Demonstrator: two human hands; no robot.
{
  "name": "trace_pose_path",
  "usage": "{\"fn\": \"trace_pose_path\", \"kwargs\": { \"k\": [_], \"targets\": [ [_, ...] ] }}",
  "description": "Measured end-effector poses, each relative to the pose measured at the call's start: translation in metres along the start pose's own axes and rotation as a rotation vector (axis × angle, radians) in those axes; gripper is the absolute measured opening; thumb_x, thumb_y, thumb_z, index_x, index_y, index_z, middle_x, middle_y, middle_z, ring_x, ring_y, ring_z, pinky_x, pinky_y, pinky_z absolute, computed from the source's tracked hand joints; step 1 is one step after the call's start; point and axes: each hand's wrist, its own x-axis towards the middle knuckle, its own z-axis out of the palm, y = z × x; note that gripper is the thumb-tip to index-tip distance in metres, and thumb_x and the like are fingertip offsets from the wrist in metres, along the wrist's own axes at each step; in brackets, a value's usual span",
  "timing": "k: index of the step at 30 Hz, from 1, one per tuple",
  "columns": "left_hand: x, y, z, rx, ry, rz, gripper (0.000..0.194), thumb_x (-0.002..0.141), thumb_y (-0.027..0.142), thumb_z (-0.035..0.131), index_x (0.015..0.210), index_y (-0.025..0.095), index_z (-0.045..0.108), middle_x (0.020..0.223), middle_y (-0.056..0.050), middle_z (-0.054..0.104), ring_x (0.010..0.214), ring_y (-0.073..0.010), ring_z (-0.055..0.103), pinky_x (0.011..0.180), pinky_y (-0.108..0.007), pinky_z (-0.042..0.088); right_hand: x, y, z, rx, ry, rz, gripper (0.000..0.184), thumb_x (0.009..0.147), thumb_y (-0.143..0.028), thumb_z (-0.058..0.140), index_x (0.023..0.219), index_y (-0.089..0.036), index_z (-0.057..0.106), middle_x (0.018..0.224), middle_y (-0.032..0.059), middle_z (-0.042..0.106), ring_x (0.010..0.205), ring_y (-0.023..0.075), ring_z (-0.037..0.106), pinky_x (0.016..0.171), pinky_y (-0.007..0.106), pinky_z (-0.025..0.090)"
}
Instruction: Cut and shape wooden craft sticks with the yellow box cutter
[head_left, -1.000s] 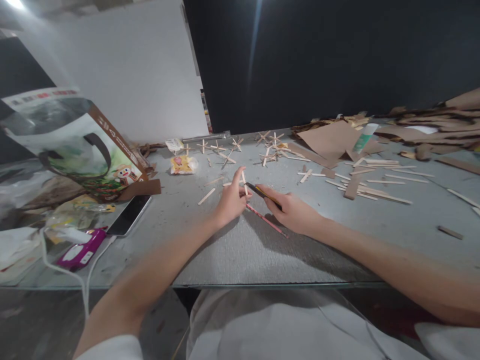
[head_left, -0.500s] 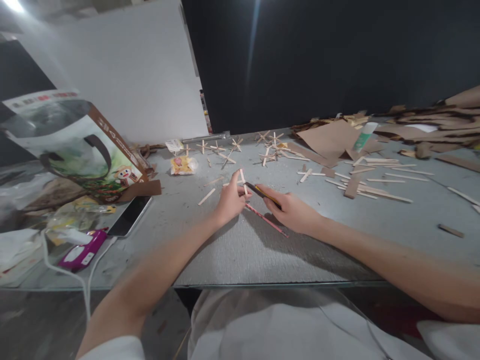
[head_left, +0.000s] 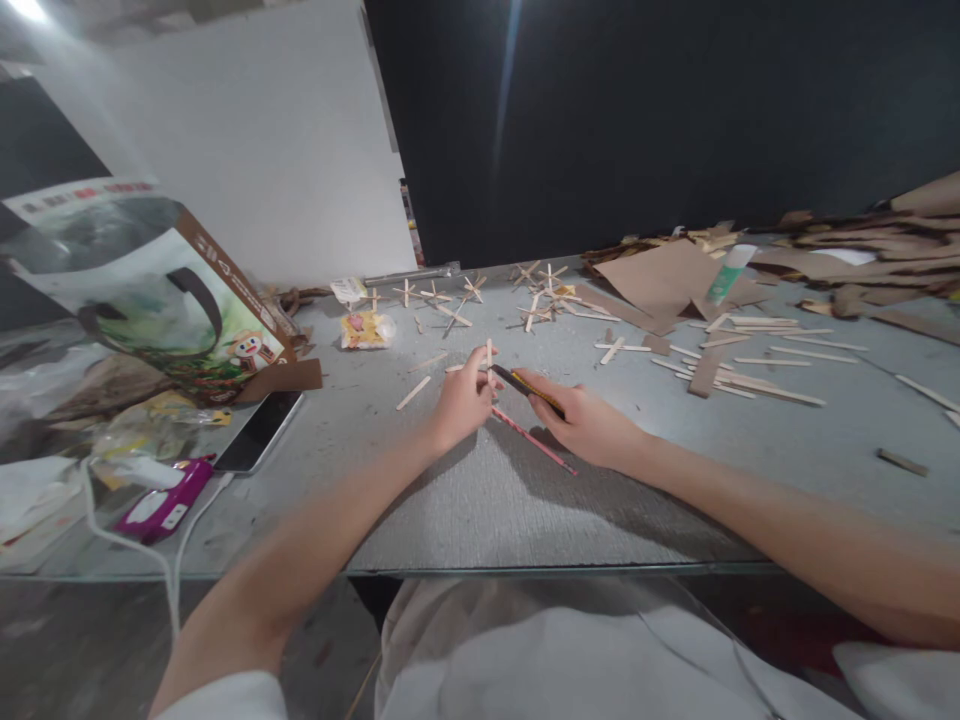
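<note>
My left hand (head_left: pixel 461 404) is closed on a pale wooden craft stick (head_left: pixel 490 352), which it holds roughly upright above the table. In my right hand (head_left: pixel 581 418) is a yellow and black utility knife (head_left: pixel 535 389), gripped along its handle. The knife's tip points left and meets the stick near its middle; whether it cuts into the wood is too small to tell. Below both hands a thin red patterned pencil (head_left: pixel 536 440) lies slantwise on the grey table (head_left: pixel 450 520). Another craft stick (head_left: pixel 413 393) lies left of my left hand.
Several small star-shaped stick pieces (head_left: pixel 454 318) stand at the back. Loose sticks (head_left: pixel 780 391), brown cardboard (head_left: pixel 645 282) and a glue stick (head_left: pixel 730 275) lie to the right. At left are a phone (head_left: pixel 260 432), a purple power strip (head_left: pixel 166 500) with cables, and a large printed bag (head_left: pixel 165 300).
The held stick has turned from leaning left to nearly upright, and my left fingertips have dropped slightly. The knife stays almost in place against it.
</note>
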Motion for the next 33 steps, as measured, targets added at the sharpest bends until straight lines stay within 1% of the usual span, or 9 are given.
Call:
{"fn": "trace_pose_path", "kwargs": {
  "k": [6,9,13,18,22,25,28,30,33],
  "targets": [
    [-0.0033,0.0047,0.0028,-0.014,0.009,0.009,0.057,0.09,0.003,0.057,0.144,0.017,0.05,0.092,-0.005,0.081,0.078,-0.0172,0.076,0.076,-0.028,0.059,-0.0011,0.0017,0.0014,0.045,-0.01,0.05,0.06,0.106,-0.031,0.037,0.162,-0.015,0.05,0.061,-0.0017,0.059,0.042,0.0148,0.043,0.049,0.027,0.029],
    [-0.0041,0.0038,0.0034,-0.006,0.009,0.025,0.057,0.091,0.006,0.057,0.146,0.019,0.049,0.094,-0.004,0.081,0.079,-0.0172,0.076,0.078,-0.029,0.059,-0.0014,0.0024,0.0024,0.067,0.013,0.069,0.058,0.106,-0.032,0.038,0.161,-0.018,0.053,0.066,0.0006,0.066,0.045,0.0155,0.047,0.049,0.026,0.031],
    [-0.0032,0.0005,0.0023,0.051,0.0,0.045,0.054,0.091,0.006,0.057,0.144,0.019,0.053,0.093,-0.004,0.08,0.08,-0.0172,0.075,0.08,-0.03,0.059,-0.0009,0.0036,0.0024,0.042,0.018,0.036,0.057,0.105,-0.031,0.039,0.158,-0.019,0.056,0.077,0.0037,0.072,0.05,0.0155,0.053,0.052,0.026,0.035],
    [-0.0035,0.0012,-0.0001,0.09,-0.022,0.069,0.05,0.093,0.012,0.058,0.143,0.02,0.052,0.092,-0.004,0.08,0.078,-0.0173,0.075,0.078,-0.03,0.058,-0.0003,0.0038,0.0011,0.013,0.008,0.006,0.057,0.105,-0.03,0.039,0.159,-0.017,0.055,0.074,0.0029,0.07,0.05,0.0155,0.052,0.054,0.027,0.035],
    [-0.0051,0.0047,-0.0017,0.059,-0.027,0.056,0.052,0.093,0.015,0.058,0.144,0.018,0.05,0.092,-0.005,0.081,0.077,-0.0188,0.075,0.078,-0.031,0.058,-0.0011,-0.0002,-0.0007,0.022,0.017,0.015,0.057,0.105,-0.03,0.039,0.158,-0.016,0.056,0.075,0.0032,0.071,0.049,0.0146,0.05,0.054,0.027,0.035],
    [-0.0054,0.0056,-0.0024,0.015,-0.022,0.067,0.056,0.093,0.015,0.056,0.148,0.019,0.047,0.097,-0.006,0.081,0.075,-0.0183,0.075,0.076,-0.031,0.059,-0.0023,-0.0022,-0.0016,0.028,0.024,0.011,0.058,0.105,-0.029,0.039,0.158,-0.015,0.054,0.07,0.0016,0.068,0.047,0.0146,0.048,0.052,0.028,0.034],
    [-0.0054,0.0054,-0.0024,-0.024,-0.032,0.065,0.06,0.094,0.015,0.055,0.153,0.021,0.045,0.102,-0.007,0.081,0.068,-0.0156,0.073,0.071,-0.028,0.059,-0.0026,-0.0009,-0.0009,0.022,0.032,0.003,0.058,0.105,-0.029,0.039,0.159,-0.016,0.053,0.065,-0.0005,0.065,0.044,0.0151,0.045,0.05,0.028,0.032],
    [-0.0059,0.0056,-0.002,-0.057,-0.054,0.031,0.064,0.094,0.016,0.055,0.156,0.022,0.042,0.112,-0.009,0.08,0.062,-0.013,0.072,0.065,-0.026,0.058,-0.0022,0.0008,-0.0001,0.018,0.046,0.002,0.058,0.105,-0.03,0.039,0.159,-0.017,0.054,0.069,0.0011,0.068,0.045,0.0153,0.047,0.051,0.028,0.034],
    [-0.007,0.0065,-0.0013,-0.095,-0.083,-0.022,0.071,0.092,0.015,0.054,0.16,0.023,0.037,0.129,-0.015,0.076,0.053,-0.0095,0.067,0.055,-0.023,0.054,-0.0014,0.0021,0.0001,0.025,0.056,-0.001,0.056,0.105,-0.03,0.04,0.157,-0.018,0.057,0.086,0.0065,0.077,0.05,0.0155,0.054,0.055,0.028,0.039]
  ]
}}
